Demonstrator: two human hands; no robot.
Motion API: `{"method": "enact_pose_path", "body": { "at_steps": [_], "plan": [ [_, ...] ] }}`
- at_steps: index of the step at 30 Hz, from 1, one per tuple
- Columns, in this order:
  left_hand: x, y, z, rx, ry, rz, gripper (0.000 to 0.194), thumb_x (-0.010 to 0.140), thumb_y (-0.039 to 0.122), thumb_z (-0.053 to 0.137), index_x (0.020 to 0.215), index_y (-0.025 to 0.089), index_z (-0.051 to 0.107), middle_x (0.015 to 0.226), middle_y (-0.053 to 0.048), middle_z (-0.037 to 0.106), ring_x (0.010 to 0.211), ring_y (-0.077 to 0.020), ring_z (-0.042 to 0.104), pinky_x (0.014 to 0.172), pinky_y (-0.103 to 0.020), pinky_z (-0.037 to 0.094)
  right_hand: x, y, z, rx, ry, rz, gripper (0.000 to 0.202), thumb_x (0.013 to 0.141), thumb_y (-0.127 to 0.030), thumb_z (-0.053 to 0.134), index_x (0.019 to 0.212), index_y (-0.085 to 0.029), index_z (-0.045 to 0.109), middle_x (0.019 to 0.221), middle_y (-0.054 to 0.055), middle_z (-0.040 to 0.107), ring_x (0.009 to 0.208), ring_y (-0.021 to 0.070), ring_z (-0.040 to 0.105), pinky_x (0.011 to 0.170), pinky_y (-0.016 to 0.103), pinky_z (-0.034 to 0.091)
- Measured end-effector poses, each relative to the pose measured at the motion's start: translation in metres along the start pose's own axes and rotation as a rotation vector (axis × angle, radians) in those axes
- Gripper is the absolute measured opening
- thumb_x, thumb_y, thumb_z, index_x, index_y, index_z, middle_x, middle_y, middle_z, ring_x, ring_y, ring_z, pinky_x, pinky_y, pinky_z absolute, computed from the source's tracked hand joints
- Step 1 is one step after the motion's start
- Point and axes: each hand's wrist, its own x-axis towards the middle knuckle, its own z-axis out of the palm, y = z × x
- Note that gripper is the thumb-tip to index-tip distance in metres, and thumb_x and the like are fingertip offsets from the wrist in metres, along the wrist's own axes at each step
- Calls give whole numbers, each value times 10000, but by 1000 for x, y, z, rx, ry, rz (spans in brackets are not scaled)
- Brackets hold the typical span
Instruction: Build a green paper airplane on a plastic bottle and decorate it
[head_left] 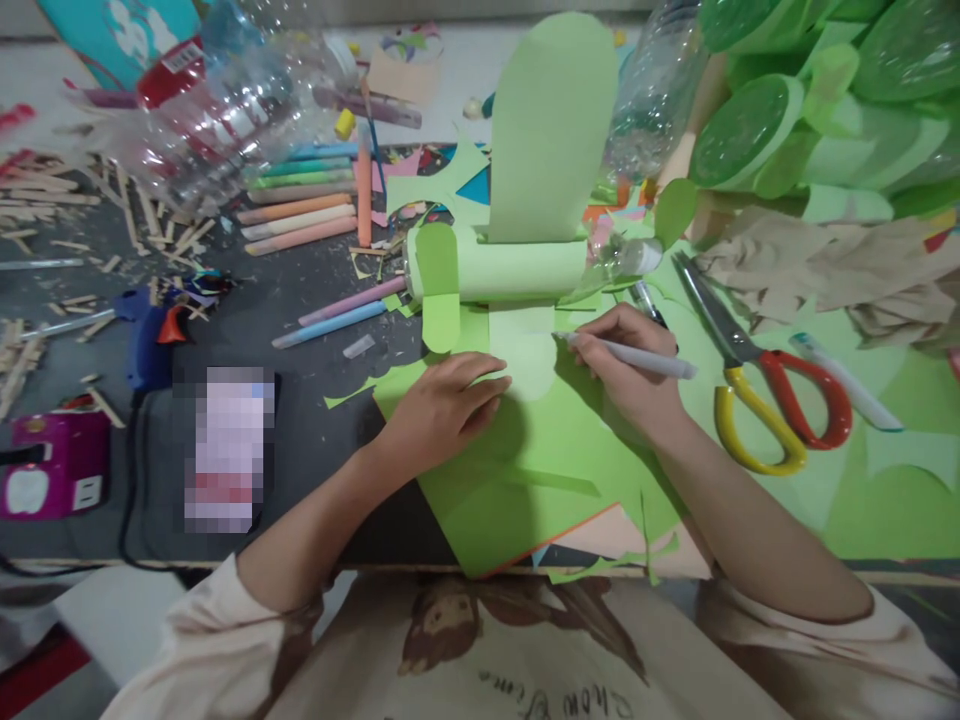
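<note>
Green paper sheet (525, 480) lies flat on the dark table (315, 330), one corner reaching the near edge. Left hand (442, 405): palm down, fingers together and flat, pressing the sheet at its left part; nothing gripped. Right hand (626, 365): fingers closed around a white pen (637, 357), held low and nearly level, tip pointing left and meeting a paler green rounded cut-out (525, 355) that lies on the sheet between the two hands.

Just behind the cut-out: a green paper roll (510, 270) lying on its side, with a tall rounded green panel (551, 130) standing up from it and a small green tab (440, 320) hanging at its left end.

Right of the right hand: scissors (757, 390) with yellow and red handles, blades shut, pointing away; beside them a white marker (847, 380) with a teal tip.

Back left: clear plastic bottle (225, 100) on its side, a row of chalk sticks (300, 205), scattered wooden sticks (45, 210). Left: blue glue gun (150, 335), purple box (52, 465), blurred card (229, 450). Back right: stacked green paper shapes (810, 110).
</note>
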Motion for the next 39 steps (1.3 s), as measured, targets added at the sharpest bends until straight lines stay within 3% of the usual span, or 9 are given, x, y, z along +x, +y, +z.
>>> {"method": "enact_pose_path", "body": {
  "at_steps": [13,23,33,39],
  "plan": [
    [1,1,-4,-11,-86,-95,241,989,178,442,1121,152,642,1145,-119,738,1104,-250,692,858,-388,572,0,-3,1,-42,-27,-25,128,759,-208,667,662,-216,584,584,-51,569,533,113,483,516,258,367],
    [-2,-3,-1,33,-90,-76,264,999,199,426,1115,178,662,1202,-149,694,1131,-279,658,878,-436,557,-2,-6,1,-87,-82,-83,175,783,-240,664,653,-232,547,560,-54,520,512,117,449,507,267,351],
    [0,-4,-2,35,-55,-39,247,993,187,438,1087,159,665,1148,-146,711,1080,-284,679,821,-406,558,-12,-13,5,-116,-185,-119,160,809,-295,656,685,-225,583,555,-41,566,498,122,485,488,262,365],
    [-1,-4,-3,45,-91,-60,259,991,190,427,1094,179,664,1170,-139,702,1103,-269,665,845,-399,543,-19,-21,12,-136,-246,-160,152,805,-274,629,675,-215,577,546,-33,559,465,108,476,467,250,345]
  ]
}}
